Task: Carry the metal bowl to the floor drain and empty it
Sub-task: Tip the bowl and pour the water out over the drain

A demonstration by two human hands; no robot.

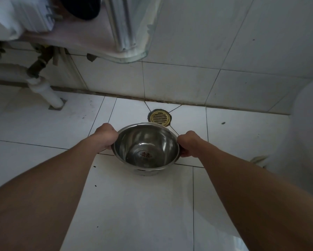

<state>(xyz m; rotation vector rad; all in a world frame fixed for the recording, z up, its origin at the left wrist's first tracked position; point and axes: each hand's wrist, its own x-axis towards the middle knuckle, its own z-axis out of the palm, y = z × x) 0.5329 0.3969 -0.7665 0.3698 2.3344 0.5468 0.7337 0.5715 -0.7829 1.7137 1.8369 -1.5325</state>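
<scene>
A shiny metal bowl (146,147) hangs over the white floor tiles, held level by both hands. My left hand (107,135) grips its left rim and my right hand (187,143) grips its right rim. Inside the bowl lies a little clear water with small reddish-brown bits at the bottom. The round brass floor drain (159,117) sits in the floor just beyond the bowl's far rim, close to the wall; its near edge is partly hidden by the bowl.
A glass-edged counter (134,57) with a chrome pipe (121,24) juts out above at upper left. A white drain pipe (46,93) runs into the floor at left. A white rounded fixture (308,124) stands at right. Tiled wall lies ahead.
</scene>
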